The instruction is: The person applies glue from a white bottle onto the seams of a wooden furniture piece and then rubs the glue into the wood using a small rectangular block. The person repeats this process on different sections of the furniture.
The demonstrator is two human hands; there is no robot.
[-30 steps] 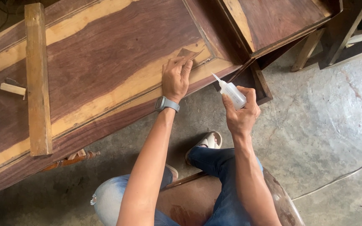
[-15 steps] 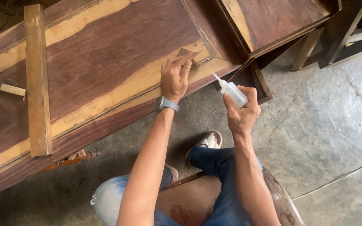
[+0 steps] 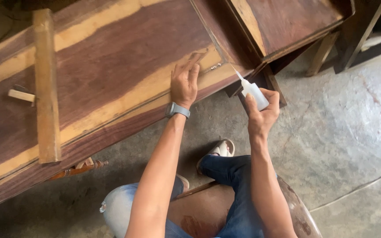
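A large dark reddish-brown wooden panel with pale yellow streaks (image 3: 111, 66) fills the upper left of the view, lying tilted above a grey, stained concrete floor (image 3: 340, 132). At its left, a pale upright wooden batten (image 3: 46, 83) crosses the panel, with a short light wooden peg (image 3: 21, 95) just beside it. Below the panel's lower edge a turned reddish wooden spindle (image 3: 78, 169) lies on the floor. Further right, the left hand (image 3: 184, 81), a grey watch (image 3: 177, 109) on its wrist, rests flat on the panel near its right end, fingers spread slightly apart and holding nothing. To its right, the right hand (image 3: 261, 112) is wrapped around a small white plastic squeeze bottle with a thin pointed nozzle (image 3: 252, 90), held just off the panel's right corner. The bottle's long axis runs diagonally, its nozzle pointing up and to the left toward the panel edge, its base down and right in the palm. Behind it stands a second dark wooden panel with a raised frame (image 3: 287, 22), and wooden legs (image 3: 323, 53) rise at the far right.
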